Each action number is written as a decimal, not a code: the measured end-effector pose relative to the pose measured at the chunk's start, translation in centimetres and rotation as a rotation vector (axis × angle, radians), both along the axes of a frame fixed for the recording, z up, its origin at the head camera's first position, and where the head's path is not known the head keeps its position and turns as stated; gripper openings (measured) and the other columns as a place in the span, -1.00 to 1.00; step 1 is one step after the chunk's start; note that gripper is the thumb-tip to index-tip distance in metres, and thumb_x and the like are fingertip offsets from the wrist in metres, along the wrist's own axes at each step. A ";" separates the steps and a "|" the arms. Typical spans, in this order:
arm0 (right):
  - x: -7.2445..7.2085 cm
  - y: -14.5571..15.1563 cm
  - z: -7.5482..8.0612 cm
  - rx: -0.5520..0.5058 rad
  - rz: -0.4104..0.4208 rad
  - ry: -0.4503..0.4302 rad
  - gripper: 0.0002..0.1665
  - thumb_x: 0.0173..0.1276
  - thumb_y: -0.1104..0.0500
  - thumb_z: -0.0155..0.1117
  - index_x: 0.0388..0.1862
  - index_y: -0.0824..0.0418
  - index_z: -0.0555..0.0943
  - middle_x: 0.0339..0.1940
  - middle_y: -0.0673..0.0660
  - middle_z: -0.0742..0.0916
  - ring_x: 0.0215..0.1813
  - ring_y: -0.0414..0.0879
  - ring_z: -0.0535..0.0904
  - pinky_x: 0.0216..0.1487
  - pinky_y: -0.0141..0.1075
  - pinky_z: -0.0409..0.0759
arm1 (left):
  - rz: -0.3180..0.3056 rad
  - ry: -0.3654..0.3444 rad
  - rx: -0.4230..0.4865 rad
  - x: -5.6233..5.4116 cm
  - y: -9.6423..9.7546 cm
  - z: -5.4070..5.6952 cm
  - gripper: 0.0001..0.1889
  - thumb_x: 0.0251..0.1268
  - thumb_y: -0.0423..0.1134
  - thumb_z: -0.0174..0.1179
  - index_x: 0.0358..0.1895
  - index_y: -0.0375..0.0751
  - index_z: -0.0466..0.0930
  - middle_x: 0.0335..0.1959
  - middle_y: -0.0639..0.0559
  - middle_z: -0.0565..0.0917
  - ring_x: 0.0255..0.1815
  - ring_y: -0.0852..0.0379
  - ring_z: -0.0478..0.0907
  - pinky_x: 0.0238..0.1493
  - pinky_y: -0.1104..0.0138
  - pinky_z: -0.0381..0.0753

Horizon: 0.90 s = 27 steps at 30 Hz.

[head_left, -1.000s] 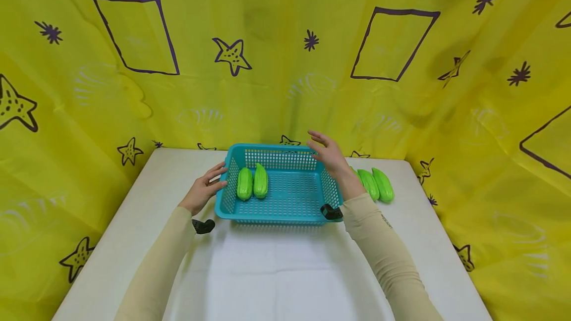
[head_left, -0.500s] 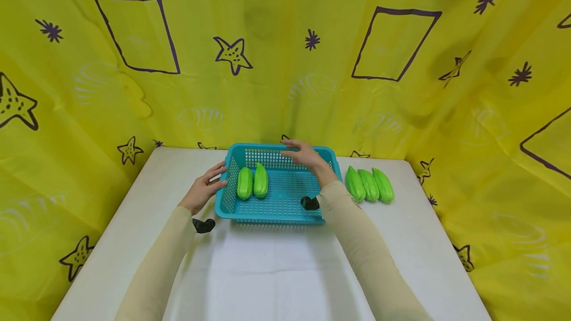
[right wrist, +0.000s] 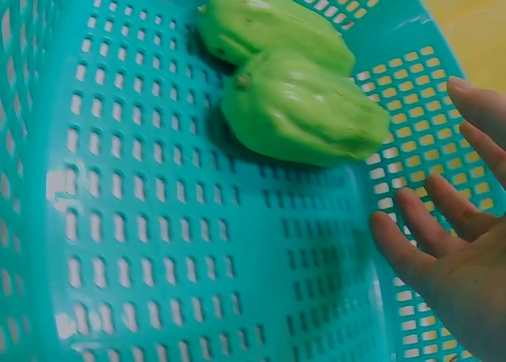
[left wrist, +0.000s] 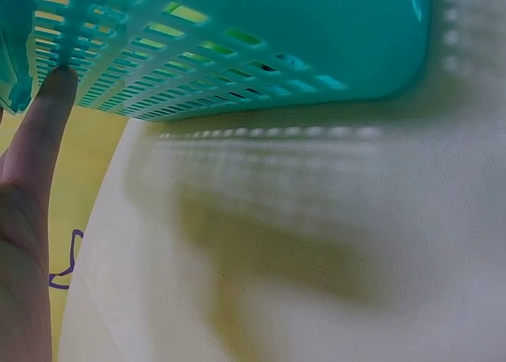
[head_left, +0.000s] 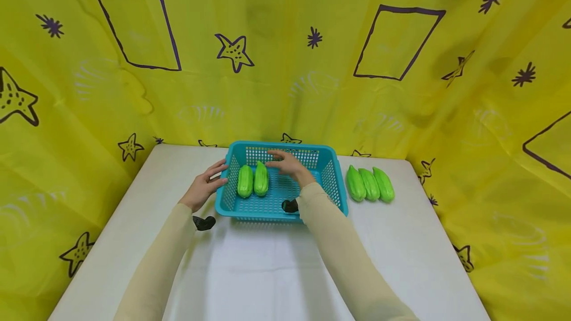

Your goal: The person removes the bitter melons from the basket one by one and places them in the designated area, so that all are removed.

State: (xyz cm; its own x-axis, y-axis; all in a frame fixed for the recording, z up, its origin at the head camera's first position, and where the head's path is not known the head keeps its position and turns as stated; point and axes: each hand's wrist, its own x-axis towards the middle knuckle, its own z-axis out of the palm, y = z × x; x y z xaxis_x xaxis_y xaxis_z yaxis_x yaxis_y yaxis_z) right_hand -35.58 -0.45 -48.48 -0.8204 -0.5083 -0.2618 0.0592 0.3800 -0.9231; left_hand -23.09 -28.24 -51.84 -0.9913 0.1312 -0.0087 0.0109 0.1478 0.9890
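A teal plastic basket (head_left: 281, 219) with slotted walls stands on the table, holding two light-green, ridged, oblong vegetables at its left end. The left one (head_left: 245, 181) lies beside the right one (head_left: 261, 179). My left hand (head_left: 200, 187) rests on the basket's left side with fingers extended; in the left wrist view a fingertip touches the slotted wall (left wrist: 190, 50). Over the basket's inside hovers my right hand (head_left: 290, 165), fingers spread and loosely bent, holding nothing. In the right wrist view that hand (right wrist: 458, 243) is just beside the nearer vegetable (right wrist: 304, 109).
Three more green vegetables (head_left: 369, 184) lie side by side on the white table (head_left: 267, 271), right of the basket. A yellow curtain (head_left: 276, 98) with dark star drawings hangs behind the table and along both sides.
My right hand has moved left, from above the basket's right rim to near the vegetables inside. The left hand, the basket and the vegetables have stayed in place.
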 end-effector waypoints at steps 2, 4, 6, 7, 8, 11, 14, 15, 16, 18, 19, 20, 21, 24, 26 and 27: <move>0.2 -0.3 -0.3 -0.002 0.003 -0.015 -0.33 0.43 0.12 0.26 0.49 0.00 0.33 0.52 0.23 0.28 0.47 0.18 0.24 0.32 0.06 0.41 | -0.004 0.001 0.003 -0.1 0.0 -0.1 -0.35 0.42 -0.06 0.18 0.50 -0.15 0.23 0.58 0.19 0.02 0.52 -0.21 0.07 0.35 -0.01 0.32; 0.4 -0.6 -0.5 -0.012 0.010 -0.043 -0.32 0.44 0.12 0.24 0.50 0.01 0.31 0.52 0.24 0.27 0.47 0.19 0.23 0.32 0.08 0.40 | -0.002 -0.001 0.005 -0.1 0.0 -0.1 -0.36 0.43 -0.09 0.17 0.50 -0.15 0.22 0.58 0.19 0.01 0.52 -0.20 0.07 0.34 0.00 0.32; 0.5 -0.8 -0.7 -0.018 0.017 -0.065 -0.31 0.44 0.13 0.24 0.51 0.01 0.30 0.52 0.26 0.26 0.47 0.21 0.23 0.33 0.10 0.39 | -0.004 -0.003 0.008 -0.1 0.0 -0.1 -0.38 0.45 -0.13 0.14 0.50 -0.17 0.22 0.58 0.17 0.01 0.51 -0.20 0.08 0.35 -0.01 0.31; 0.6 -0.9 -0.8 -0.020 0.023 -0.075 -0.31 0.45 0.14 0.24 0.51 0.02 0.29 0.52 0.27 0.25 0.47 0.21 0.22 0.33 0.11 0.38 | -0.007 -0.002 0.015 -0.1 0.1 0.0 -0.39 0.46 -0.16 0.13 0.50 -0.19 0.21 0.59 0.15 0.00 0.51 -0.20 0.09 0.35 -0.02 0.30; 0.7 -1.0 -0.9 -0.022 0.027 -0.088 -0.30 0.44 0.14 0.24 0.52 0.02 0.28 0.53 0.27 0.24 0.48 0.22 0.22 0.34 0.12 0.37 | -0.010 0.000 0.020 -0.1 0.1 0.0 -0.40 0.47 -0.19 0.11 0.50 -0.21 0.21 0.59 0.14 -0.01 0.51 -0.21 0.09 0.36 -0.03 0.29; 0.9 -1.2 -1.1 -0.005 0.050 -0.108 -0.29 0.44 0.13 0.24 0.52 0.00 0.27 0.54 0.27 0.22 0.49 0.22 0.19 0.34 0.13 0.36 | -0.017 0.000 0.033 0.2 0.4 0.9 -0.42 0.48 -0.25 0.10 0.49 -0.28 0.20 0.59 0.08 -0.02 0.49 -0.22 0.12 0.37 -0.04 0.27; 1.0 -1.3 -1.3 0.016 0.076 -0.134 -0.29 0.44 0.13 0.25 0.52 -0.02 0.29 0.54 0.27 0.21 0.50 0.20 0.17 0.34 0.11 0.37 | -0.031 0.004 0.036 0.7 0.7 1.8 -0.42 0.48 -0.28 0.09 0.48 -0.35 0.18 0.60 0.01 -0.04 0.49 -0.24 0.11 0.36 -0.03 0.27; 1.0 -1.4 -1.3 0.023 0.087 -0.143 -0.29 0.43 0.13 0.25 0.52 -0.03 0.29 0.54 0.26 0.20 0.50 0.19 0.17 0.33 0.11 0.38 | -0.034 0.003 0.033 0.8 0.7 2.0 -0.41 0.48 -0.28 0.09 0.48 -0.36 0.18 0.60 0.00 -0.04 0.49 -0.24 0.11 0.36 -0.02 0.28; 1.0 -1.4 -1.4 0.028 0.099 -0.151 -0.29 0.43 0.14 0.26 0.52 -0.03 0.29 0.55 0.26 0.20 0.51 0.18 0.16 0.33 0.10 0.38 | -0.035 0.001 0.030 0.9 0.8 2.2 -0.42 0.48 -0.29 0.09 0.48 -0.36 0.18 0.60 -0.01 -0.04 0.49 -0.24 0.11 0.36 -0.01 0.29; 0.9 -1.6 -1.5 0.039 0.121 -0.165 -0.28 0.43 0.15 0.26 0.52 -0.04 0.28 0.55 0.26 0.19 0.51 0.18 0.15 0.33 0.10 0.39 | -0.035 0.001 0.030 1.0 0.7 2.3 -0.42 0.48 -0.29 0.09 0.47 -0.36 0.19 0.59 0.00 -0.02 0.49 -0.23 0.12 0.36 0.01 0.30; 0.9 -1.6 -1.5 0.046 0.133 -0.168 -0.27 0.43 0.15 0.26 0.53 -0.04 0.28 0.55 0.25 0.19 0.51 0.17 0.15 0.32 0.11 0.40 | -0.034 0.001 0.030 1.0 0.7 2.4 -0.43 0.48 -0.30 0.09 0.47 -0.36 0.19 0.59 0.00 -0.02 0.49 -0.23 0.12 0.35 0.01 0.30; 0.9 -1.7 -1.5 0.050 0.144 -0.171 -0.27 0.43 0.16 0.26 0.53 -0.04 0.27 0.56 0.23 0.18 0.52 0.17 0.15 0.32 0.11 0.40 | -0.033 0.002 0.034 1.0 0.7 2.4 -0.43 0.48 -0.30 0.10 0.47 -0.35 0.20 0.59 0.00 -0.01 0.49 -0.23 0.12 0.36 0.00 0.29; 1.0 -1.7 -1.5 0.052 0.155 -0.178 -0.26 0.43 0.16 0.25 0.53 -0.04 0.26 0.57 0.21 0.18 0.52 0.17 0.14 0.32 0.12 0.39 | -0.033 0.002 0.038 1.0 0.7 2.4 -0.43 0.47 -0.30 0.10 0.47 -0.35 0.21 0.59 0.01 -0.01 0.49 -0.22 0.12 0.36 0.00 0.29; 1.2 -1.9 -1.2 0.078 0.186 -0.176 -0.28 0.44 0.17 0.24 0.53 -0.05 0.26 0.59 0.13 0.13 0.53 0.15 0.12 0.34 0.12 0.36 | -0.032 0.003 0.050 1.0 0.7 2.3 -0.43 0.47 -0.29 0.11 0.47 -0.34 0.21 0.59 0.03 0.00 0.49 -0.22 0.12 0.37 -0.03 0.26; 1.4 -1.8 -1.0 0.103 0.204 -0.172 -0.29 0.44 0.17 0.23 0.52 -0.03 0.28 0.60 0.10 0.11 0.53 0.14 0.13 0.36 0.09 0.35 | -0.031 0.002 0.049 1.0 0.8 2.4 -0.43 0.47 -0.28 0.11 0.47 -0.33 0.21 0.59 0.03 0.00 0.49 -0.22 0.12 0.37 -0.04 0.26; 1.4 -1.8 -1.0 0.121 0.213 -0.164 -0.31 0.44 0.17 0.23 0.51 -0.02 0.30 0.60 0.11 0.11 0.52 0.14 0.14 0.37 0.07 0.35 | -0.030 0.000 0.048 1.0 0.8 2.4 -0.42 0.47 -0.28 0.11 0.47 -0.33 0.21 0.59 0.04 0.00 0.49 -0.22 0.13 0.37 -0.04 0.26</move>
State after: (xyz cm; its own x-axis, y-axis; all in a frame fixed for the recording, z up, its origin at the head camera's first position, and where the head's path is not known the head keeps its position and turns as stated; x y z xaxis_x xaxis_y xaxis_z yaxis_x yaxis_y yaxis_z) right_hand -34.19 -2.29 -49.43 -0.6404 -0.6215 -0.4512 0.1107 0.5067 -0.8550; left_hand -22.10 -27.45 -49.43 -0.9869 0.1614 -0.0013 0.0151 0.0999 0.9949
